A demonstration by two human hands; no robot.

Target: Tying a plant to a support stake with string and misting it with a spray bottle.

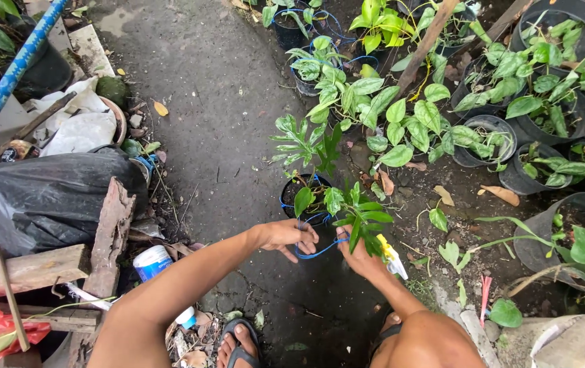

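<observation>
The left hand (291, 236) reaches down over a small black plastic pot (304, 199), its fingers curled around a thin blue wire (314, 251) that loops from the pot's rim toward the body. The right hand (355, 255) is closed on the other end of that wire loop, partly hidden under the glossy, pointed leaves of the plant (357, 211) growing in the pot. A yellow-and-white plastic tool (392, 257) sticks out just beside the right hand; whether the hand holds it cannot be told. The pot stands on wet, dark concrete ground (231, 102), at the edge of a crowd of round black pots (551, 123) with broad heart-shaped green leaves. To the left lie a crumpled black plastic bag (47, 197), rough weathered planks (108, 238), a blue pipe (6, 85) and a white-and-blue can (153, 261). Dry brown leaves (500, 194) lie on the soil at right. A bare foot in a sandal (238, 344) shows at the bottom.
</observation>
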